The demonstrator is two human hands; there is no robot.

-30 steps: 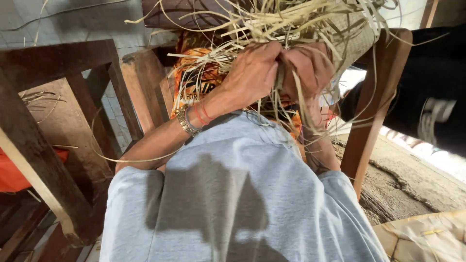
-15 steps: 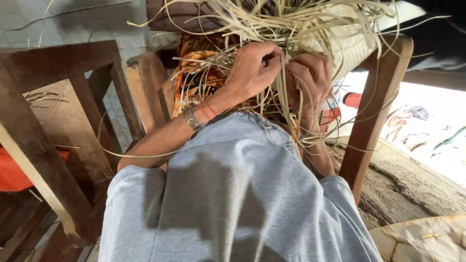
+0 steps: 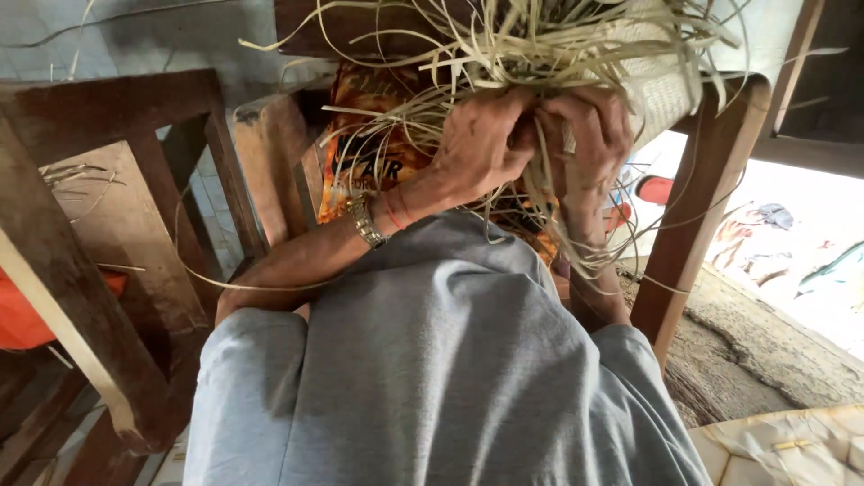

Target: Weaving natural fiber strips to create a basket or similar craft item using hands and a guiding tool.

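A tangle of pale cane strips (image 3: 504,45) hangs from a woven cane panel (image 3: 664,88) set in a wooden frame (image 3: 702,189). My left hand (image 3: 481,139), with a metal watch and red threads at the wrist, is clenched on a bunch of the strips. Right beside it and touching it, my right hand (image 3: 589,130) grips more strips, which trail down over its wrist. Both hands press up against the underside of the tangle. My grey shirt (image 3: 432,378) fills the lower middle.
An orange printed cloth (image 3: 364,148) lies behind my hands. A dark wooden frame (image 3: 99,207) stands at the left with loose strips on it. At the right are a rough grey mat (image 3: 756,342), a pale cushion (image 3: 792,445) and a bright floor.
My hands have risen slightly and drawn together on the strips. A dark-clothed person at the right edge one second ago is gone from view.
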